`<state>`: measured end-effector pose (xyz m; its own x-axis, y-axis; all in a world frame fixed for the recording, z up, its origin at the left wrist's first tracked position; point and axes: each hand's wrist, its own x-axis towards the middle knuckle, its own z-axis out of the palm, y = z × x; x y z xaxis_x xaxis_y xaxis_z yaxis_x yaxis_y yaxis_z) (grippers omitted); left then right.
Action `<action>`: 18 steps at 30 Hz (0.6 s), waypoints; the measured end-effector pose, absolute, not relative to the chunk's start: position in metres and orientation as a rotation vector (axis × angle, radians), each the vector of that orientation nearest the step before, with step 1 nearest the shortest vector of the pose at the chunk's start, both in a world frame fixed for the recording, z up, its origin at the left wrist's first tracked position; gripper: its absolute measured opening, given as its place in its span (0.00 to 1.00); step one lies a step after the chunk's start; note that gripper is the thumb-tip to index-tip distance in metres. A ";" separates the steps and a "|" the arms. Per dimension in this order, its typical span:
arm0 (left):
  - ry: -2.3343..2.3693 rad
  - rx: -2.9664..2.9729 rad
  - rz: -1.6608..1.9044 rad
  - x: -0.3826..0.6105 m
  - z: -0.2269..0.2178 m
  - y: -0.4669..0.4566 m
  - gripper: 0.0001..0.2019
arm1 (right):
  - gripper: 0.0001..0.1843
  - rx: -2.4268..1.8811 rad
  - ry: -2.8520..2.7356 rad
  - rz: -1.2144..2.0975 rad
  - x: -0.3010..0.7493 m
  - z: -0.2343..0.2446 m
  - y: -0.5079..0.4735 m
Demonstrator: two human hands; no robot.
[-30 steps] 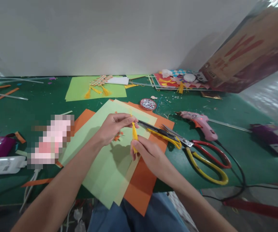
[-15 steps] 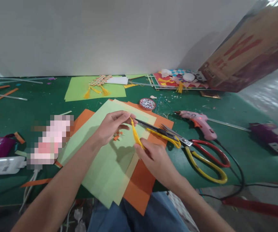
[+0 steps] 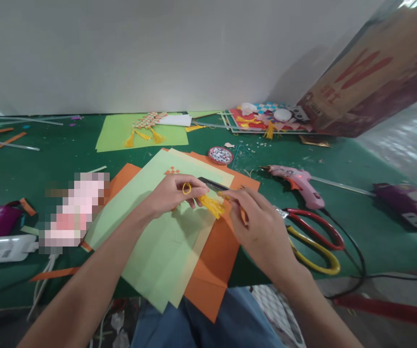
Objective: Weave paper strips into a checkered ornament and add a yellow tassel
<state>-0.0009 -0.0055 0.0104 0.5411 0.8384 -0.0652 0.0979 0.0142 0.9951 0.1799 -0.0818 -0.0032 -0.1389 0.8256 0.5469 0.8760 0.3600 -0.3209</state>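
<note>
A yellow tassel (image 3: 211,205) hangs from the fingertips of my left hand (image 3: 175,193), its loop standing up over the fingers and its loose threads fanned out to the right. My right hand (image 3: 257,212) is just right of the threads, its fingers bent over black scissors (image 3: 213,184) with yellow handles. The hand hides most of those handles, and I cannot make out what its fingertips pinch. Below both hands lie light green paper sheets (image 3: 150,251) over orange sheets (image 3: 208,290). A small orange-checked woven piece (image 3: 172,170) shows behind my left hand.
Large scissors (image 3: 317,229) with red and yellow handles lie to the right, partly under my right hand. Beyond them is a pink glue gun (image 3: 298,181) with its cord. A dish of small beads (image 3: 220,155) stands behind the paper. Tasselled woven work (image 3: 149,123) lies at the back.
My left hand has moved slightly down, and the tassel now shows its loop and spread threads. My right hand has left the tassel's lower end and moved right, over the scissors' handles.
</note>
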 end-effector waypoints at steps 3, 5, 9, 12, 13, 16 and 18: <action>0.862 1.491 0.695 0.000 0.014 -0.008 0.08 | 0.12 -1.443 -1.874 0.130 0.180 0.001 -0.079; 0.872 1.512 0.672 0.000 0.016 -0.009 0.07 | 0.11 -1.400 -1.866 0.309 0.177 0.003 -0.078; 0.860 1.532 0.618 -0.001 0.018 -0.010 0.05 | 0.12 -1.376 -1.836 0.577 0.172 0.005 -0.076; 0.825 1.529 0.605 -0.001 0.016 -0.009 0.05 | 0.13 -1.434 -1.716 0.701 0.173 0.006 -0.076; 0.810 1.530 0.601 -0.001 0.015 -0.009 0.05 | 0.13 -1.441 -1.676 0.746 0.173 0.007 -0.076; 0.790 1.525 0.586 -0.002 0.011 -0.009 0.06 | 0.13 -1.423 -1.577 0.885 0.176 0.009 -0.074; 0.803 1.521 0.562 -0.002 0.009 -0.008 0.07 | 0.13 -1.401 -1.511 0.949 0.177 0.008 -0.073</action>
